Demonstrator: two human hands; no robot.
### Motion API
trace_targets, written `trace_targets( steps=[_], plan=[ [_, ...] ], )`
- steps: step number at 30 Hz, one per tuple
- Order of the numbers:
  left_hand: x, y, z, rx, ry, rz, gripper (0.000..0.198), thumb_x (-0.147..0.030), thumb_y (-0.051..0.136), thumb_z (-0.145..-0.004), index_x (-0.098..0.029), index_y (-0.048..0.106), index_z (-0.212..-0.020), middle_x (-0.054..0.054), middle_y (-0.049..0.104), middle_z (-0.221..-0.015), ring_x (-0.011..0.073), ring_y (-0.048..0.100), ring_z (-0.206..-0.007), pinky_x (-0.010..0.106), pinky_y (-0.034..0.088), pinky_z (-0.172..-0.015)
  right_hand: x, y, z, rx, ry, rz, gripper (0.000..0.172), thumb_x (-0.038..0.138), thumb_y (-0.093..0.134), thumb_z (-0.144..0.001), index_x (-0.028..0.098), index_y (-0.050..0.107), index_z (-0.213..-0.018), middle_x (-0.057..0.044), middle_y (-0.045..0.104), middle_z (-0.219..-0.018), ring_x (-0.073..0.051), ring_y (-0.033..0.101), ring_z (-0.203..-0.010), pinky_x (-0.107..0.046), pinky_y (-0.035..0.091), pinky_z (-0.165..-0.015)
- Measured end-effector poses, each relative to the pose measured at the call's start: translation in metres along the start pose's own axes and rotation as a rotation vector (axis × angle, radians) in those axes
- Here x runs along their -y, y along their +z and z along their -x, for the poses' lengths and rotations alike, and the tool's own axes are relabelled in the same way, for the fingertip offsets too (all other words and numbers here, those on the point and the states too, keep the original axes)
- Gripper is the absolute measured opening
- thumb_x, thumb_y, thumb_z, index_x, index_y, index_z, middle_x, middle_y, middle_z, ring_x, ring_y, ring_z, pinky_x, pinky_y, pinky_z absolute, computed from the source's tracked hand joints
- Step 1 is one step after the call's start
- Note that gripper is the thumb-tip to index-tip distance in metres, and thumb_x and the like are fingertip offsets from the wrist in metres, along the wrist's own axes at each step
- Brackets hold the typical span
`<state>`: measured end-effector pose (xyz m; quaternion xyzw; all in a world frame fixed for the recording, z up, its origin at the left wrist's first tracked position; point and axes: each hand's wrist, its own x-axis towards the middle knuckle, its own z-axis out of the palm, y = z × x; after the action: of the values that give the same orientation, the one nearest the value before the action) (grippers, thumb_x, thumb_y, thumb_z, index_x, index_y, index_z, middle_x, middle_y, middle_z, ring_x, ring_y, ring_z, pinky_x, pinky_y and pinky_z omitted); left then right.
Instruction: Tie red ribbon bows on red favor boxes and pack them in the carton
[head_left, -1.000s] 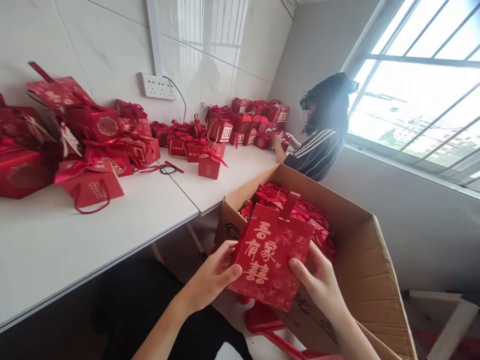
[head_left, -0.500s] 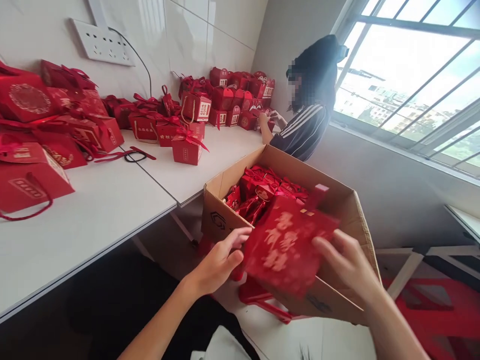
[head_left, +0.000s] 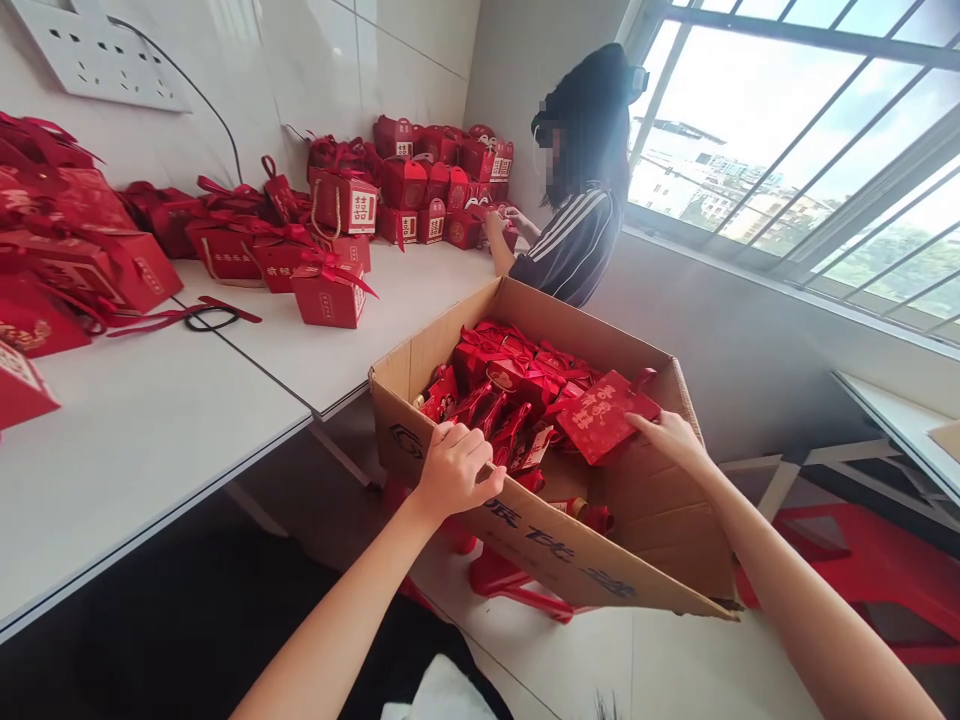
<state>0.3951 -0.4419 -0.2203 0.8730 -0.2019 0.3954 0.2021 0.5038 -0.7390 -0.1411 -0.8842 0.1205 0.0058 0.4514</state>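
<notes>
A large cardboard box (head_left: 660, 540) stands tilted on a red stool beside the white table, filled with several red gift boxes (head_left: 510, 385). My left hand (head_left: 459, 468) is closed over the box's near rim. My right hand (head_left: 671, 438) reaches inside the box and holds a flat red gift bag (head_left: 606, 414) with gold characters by its edge, resting on top of the pile.
The white table (head_left: 150, 440) carries many red gift boxes and bags (head_left: 330, 290) along the tiled wall, and a black loop (head_left: 210, 319). Another person (head_left: 574, 235) in a striped top works at the far end by the window. Red stools (head_left: 862, 560) stand on the floor.
The red bag went from in front of me, held in both hands, into the cardboard box. My left hand let go of it and gripped the box rim. My view turned right.
</notes>
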Motion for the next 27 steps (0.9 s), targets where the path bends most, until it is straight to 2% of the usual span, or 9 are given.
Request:
trace_targets(
  steps=[4, 13, 19, 24, 27],
  plan=[
    [0.001, 0.002, -0.002, -0.088, 0.044, -0.035, 0.026, -0.028, 0.042, -0.082, -0.02, 0.052, -0.06, 0.001, 0.054, -0.059, 0.0176, 0.043, -0.065, 0.034, 0.03, -0.077, 0.001, 0.003, 0.006, 0.11, 0.144, -0.348, 0.006, 0.023, 0.063, -0.073, 0.021, 0.057, -0.071, -0.004, 0.066, -0.059, -0.019, 0.065, -0.056, -0.03, 0.053, -0.057],
    [0.004, 0.007, 0.0, -0.098, 0.042, -0.024, 0.022, -0.026, 0.043, -0.081, -0.02, 0.054, -0.063, 0.002, 0.056, -0.063, 0.0185, 0.045, -0.068, 0.035, 0.03, -0.077, -0.002, 0.005, 0.024, 0.316, 0.339, -0.871, 0.014, 0.024, 0.056, -0.082, 0.018, 0.062, -0.07, -0.004, 0.068, -0.06, -0.015, 0.067, -0.058, -0.024, 0.056, -0.059],
    [0.003, 0.005, 0.004, -0.041, 0.012, 0.017, 0.021, -0.026, 0.044, -0.081, -0.02, 0.055, -0.064, 0.002, 0.054, -0.064, 0.0189, 0.044, -0.069, 0.035, 0.029, -0.077, -0.013, 0.005, 0.013, 0.248, 0.2, -0.85, 0.003, 0.019, 0.062, -0.079, 0.019, 0.061, -0.076, -0.006, 0.071, -0.07, -0.018, 0.07, -0.069, -0.031, 0.06, -0.071],
    [0.003, 0.005, 0.005, -0.071, 0.032, -0.004, 0.022, -0.026, 0.043, -0.081, -0.02, 0.054, -0.063, 0.002, 0.053, -0.063, 0.0182, 0.043, -0.068, 0.034, 0.03, -0.077, -0.015, 0.007, 0.011, 0.147, 0.154, -0.823, 0.013, 0.009, 0.065, -0.071, 0.018, 0.06, -0.078, -0.006, 0.071, -0.071, -0.021, 0.069, -0.063, -0.033, 0.061, -0.069],
    [0.004, 0.003, 0.004, -0.062, 0.05, -0.007, 0.022, -0.026, 0.043, -0.081, -0.019, 0.053, -0.063, 0.002, 0.053, -0.064, 0.018, 0.042, -0.068, 0.034, 0.03, -0.076, -0.014, 0.009, 0.015, 0.156, 0.17, -0.821, 0.017, 0.005, 0.063, -0.07, 0.016, 0.061, -0.083, -0.008, 0.071, -0.075, -0.023, 0.07, -0.067, -0.034, 0.062, -0.067]
  ],
)
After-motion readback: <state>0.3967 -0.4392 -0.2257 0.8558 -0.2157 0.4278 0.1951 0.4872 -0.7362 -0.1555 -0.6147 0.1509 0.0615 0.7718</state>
